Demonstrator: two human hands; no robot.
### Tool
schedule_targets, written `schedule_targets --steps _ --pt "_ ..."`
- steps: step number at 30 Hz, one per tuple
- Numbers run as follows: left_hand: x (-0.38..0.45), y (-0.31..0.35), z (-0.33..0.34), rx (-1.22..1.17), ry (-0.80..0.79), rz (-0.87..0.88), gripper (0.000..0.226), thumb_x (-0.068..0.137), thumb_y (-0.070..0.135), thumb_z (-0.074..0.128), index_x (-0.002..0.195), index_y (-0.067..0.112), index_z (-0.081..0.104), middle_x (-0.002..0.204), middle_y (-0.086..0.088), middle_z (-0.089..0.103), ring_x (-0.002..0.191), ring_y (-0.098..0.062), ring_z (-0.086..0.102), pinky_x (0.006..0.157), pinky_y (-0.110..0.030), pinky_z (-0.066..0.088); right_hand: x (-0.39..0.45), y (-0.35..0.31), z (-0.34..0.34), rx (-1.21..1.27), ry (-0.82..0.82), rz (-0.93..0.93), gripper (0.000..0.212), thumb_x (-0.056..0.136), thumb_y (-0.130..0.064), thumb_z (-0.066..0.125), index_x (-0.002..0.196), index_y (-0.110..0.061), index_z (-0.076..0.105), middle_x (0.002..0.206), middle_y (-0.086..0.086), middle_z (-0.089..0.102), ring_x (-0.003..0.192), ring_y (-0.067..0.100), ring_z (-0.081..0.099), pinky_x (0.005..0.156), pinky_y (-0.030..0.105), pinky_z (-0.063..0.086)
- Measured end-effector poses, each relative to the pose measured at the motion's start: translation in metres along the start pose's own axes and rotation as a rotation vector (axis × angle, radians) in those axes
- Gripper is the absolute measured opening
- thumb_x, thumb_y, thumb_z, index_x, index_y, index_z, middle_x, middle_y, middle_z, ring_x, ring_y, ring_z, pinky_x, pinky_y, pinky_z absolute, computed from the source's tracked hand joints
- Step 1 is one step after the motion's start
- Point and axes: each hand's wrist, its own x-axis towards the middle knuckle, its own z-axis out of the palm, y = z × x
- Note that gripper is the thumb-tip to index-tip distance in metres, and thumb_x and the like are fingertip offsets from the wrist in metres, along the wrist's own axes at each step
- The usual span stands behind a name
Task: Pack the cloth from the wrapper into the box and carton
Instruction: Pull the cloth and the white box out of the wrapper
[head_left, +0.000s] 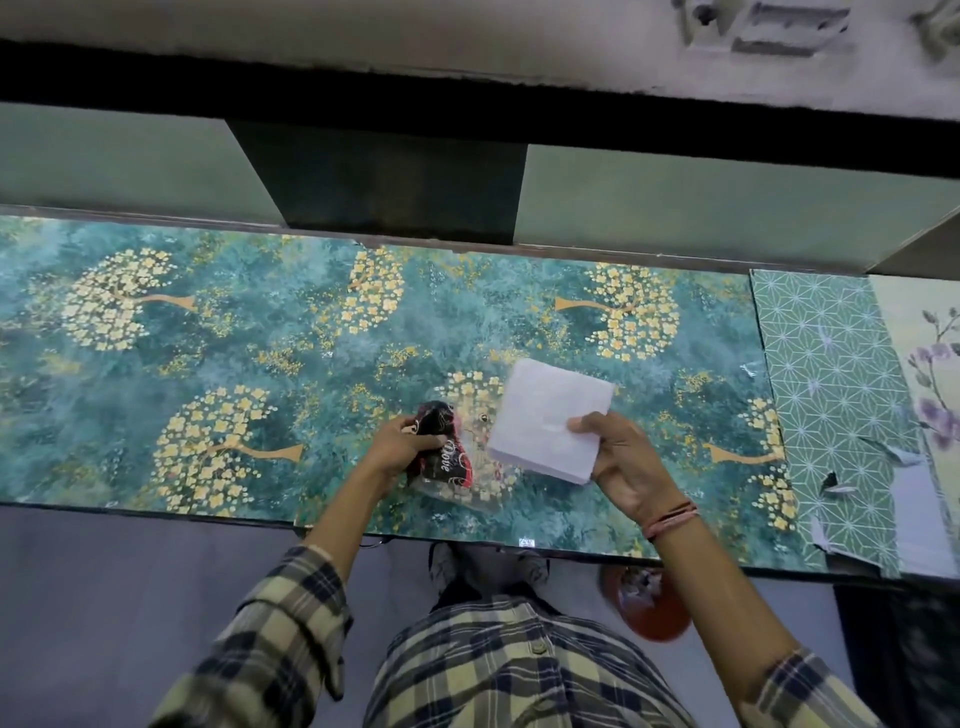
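A stack of folded white cloth (545, 415), square and flat, is pinched at its near right corner by my right hand (628, 462), just above the table. My left hand (402, 447) grips a crumpled wrapper (444, 452), dark with red and white lettering and a clear plastic part trailing toward me. Wrapper and cloth are apart, the cloth to the right of the wrapper. No box or carton is in view.
The table (208, 364) has a glossy teal top with gold flower trees. Patterned sheets (831, 395) lie at its right end. A green wall with a dark recess (384, 182) stands behind. A red round object (649, 603) sits on the floor under the near edge.
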Motion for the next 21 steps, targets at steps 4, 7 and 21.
schedule_targets --steps 4,7,21 --pt "0.009 -0.003 -0.003 -0.113 -0.038 -0.016 0.065 0.077 0.018 0.086 0.136 0.011 0.059 0.12 -0.018 0.073 0.097 -0.032 0.072 0.077 -0.047 0.061 0.02 0.023 0.038 -0.054 -0.027 0.073 0.046 0.073 0.004 0.076 0.118 0.004 0.066 0.135 0.028 0.065 0.126 0.051 0.059 0.1 0.066 0.052" --pt "0.001 -0.001 -0.013 -0.156 0.058 0.016 0.057 0.092 0.026 0.074 0.143 0.013 0.053 0.138 -0.006 0.059 0.128 -0.024 0.052 0.108 -0.047 0.042 0.037 0.041 0.061 -0.097 -0.035 0.143 0.034 0.077 0.006 0.074 0.11 -0.001 0.067 0.131 0.028 0.067 0.123 0.049 0.062 0.098 0.065 0.054" --pt "-0.028 -0.026 0.01 0.768 0.15 0.687 0.031 0.092 -0.003 0.057 0.119 0.003 0.071 0.131 -0.014 0.064 0.123 -0.03 0.057 0.105 -0.038 0.044 0.077 0.099 0.09 -0.589 0.093 0.131 0.026 0.079 0.001 0.074 0.105 0.0 0.071 0.109 0.02 0.074 0.092 0.037 0.07 0.069 0.04 0.058"
